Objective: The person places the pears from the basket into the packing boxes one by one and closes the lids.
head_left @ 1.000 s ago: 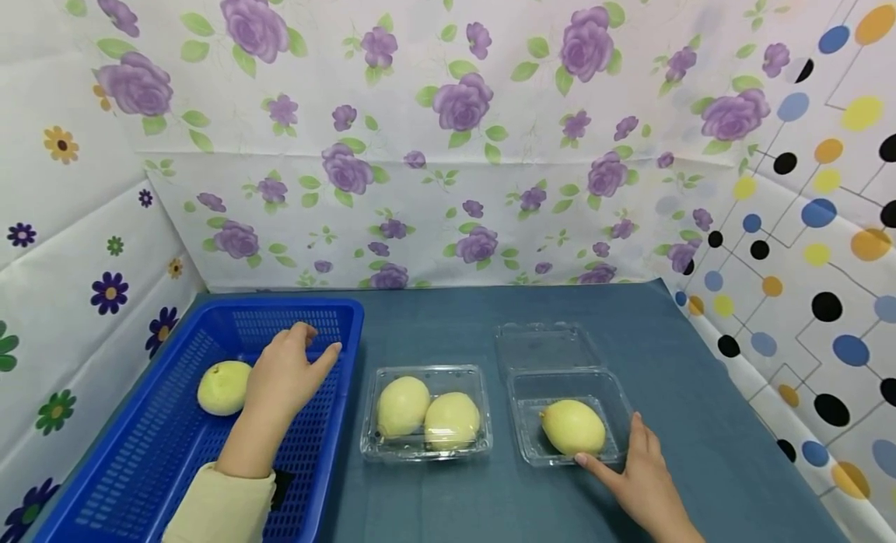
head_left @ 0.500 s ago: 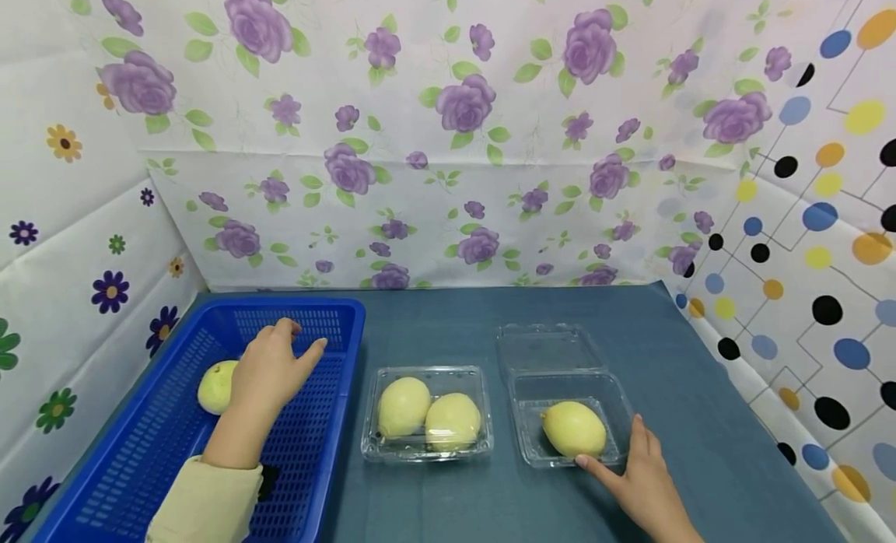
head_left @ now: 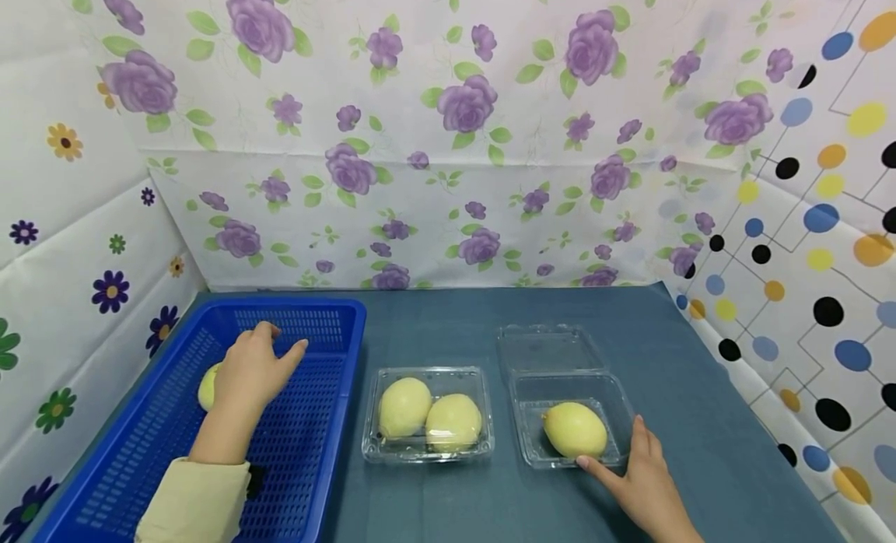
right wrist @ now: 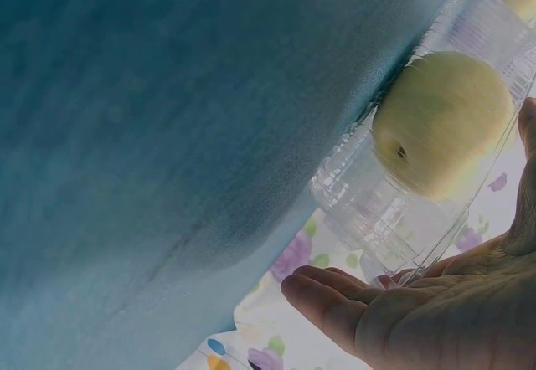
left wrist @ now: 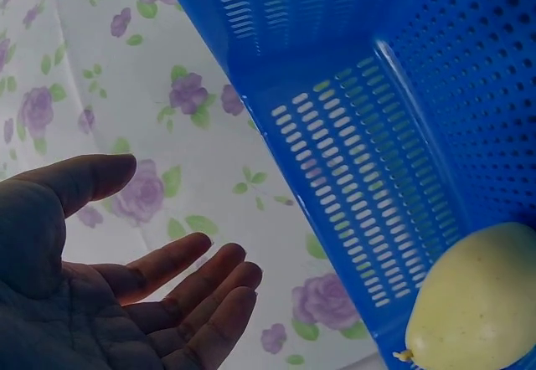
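Note:
My left hand (head_left: 252, 372) is over the blue basket (head_left: 355, 341), fingers relaxed and apart, nothing in them. In the head view it partly covers a pale yellow pear (head_left: 208, 387) lying in the basket; the left wrist view shows that pear (left wrist: 473, 303) with its short stem. On the right, a clear plastic clamshell box (head_left: 553, 383) stands with its lid folded back and one pear (head_left: 575, 430) inside. My right hand (head_left: 647, 477) rests at its front right corner, thumb at the front rim and fairly straight fingers along the right side.
A second clamshell box (head_left: 427, 372), lid down, holds two pears (head_left: 404, 407) between the basket and the other box. All stand on a blue-grey cloth (head_left: 434, 317). Printed curtains (head_left: 448, 193) hang behind and on both sides.
My left hand has moved left across the basket, covering more of the pear there in the head view. My right hand and both boxes have stayed in place.

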### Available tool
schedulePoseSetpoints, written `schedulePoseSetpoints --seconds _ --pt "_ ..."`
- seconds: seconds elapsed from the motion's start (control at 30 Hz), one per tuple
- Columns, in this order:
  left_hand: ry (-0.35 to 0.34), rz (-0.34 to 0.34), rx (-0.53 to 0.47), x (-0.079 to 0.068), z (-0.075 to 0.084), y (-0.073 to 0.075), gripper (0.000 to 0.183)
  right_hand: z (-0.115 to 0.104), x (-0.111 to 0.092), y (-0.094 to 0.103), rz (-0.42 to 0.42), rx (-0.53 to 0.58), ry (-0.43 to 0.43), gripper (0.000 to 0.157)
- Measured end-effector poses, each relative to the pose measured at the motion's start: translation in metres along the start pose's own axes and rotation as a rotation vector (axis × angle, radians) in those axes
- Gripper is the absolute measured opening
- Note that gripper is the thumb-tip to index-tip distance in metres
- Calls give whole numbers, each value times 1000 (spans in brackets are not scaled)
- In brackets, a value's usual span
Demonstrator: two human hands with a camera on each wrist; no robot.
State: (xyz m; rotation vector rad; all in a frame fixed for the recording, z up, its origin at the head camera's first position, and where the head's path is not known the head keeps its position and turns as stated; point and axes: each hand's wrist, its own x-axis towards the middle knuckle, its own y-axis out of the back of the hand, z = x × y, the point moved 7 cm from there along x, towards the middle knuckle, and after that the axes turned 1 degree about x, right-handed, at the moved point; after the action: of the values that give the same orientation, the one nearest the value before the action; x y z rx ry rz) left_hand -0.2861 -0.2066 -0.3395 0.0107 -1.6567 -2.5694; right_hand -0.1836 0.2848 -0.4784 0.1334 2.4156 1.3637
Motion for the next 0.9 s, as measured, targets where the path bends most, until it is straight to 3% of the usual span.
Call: schedulePoseSetpoints --seconds 0.33,0.9 --pt "72 -27 -1 4 -20 2 60 -1 2 0 -16 2 -8 131" --pt "113 -32 -47 7 -38 -5 64 3 4 -2 -15 4 -1 128"
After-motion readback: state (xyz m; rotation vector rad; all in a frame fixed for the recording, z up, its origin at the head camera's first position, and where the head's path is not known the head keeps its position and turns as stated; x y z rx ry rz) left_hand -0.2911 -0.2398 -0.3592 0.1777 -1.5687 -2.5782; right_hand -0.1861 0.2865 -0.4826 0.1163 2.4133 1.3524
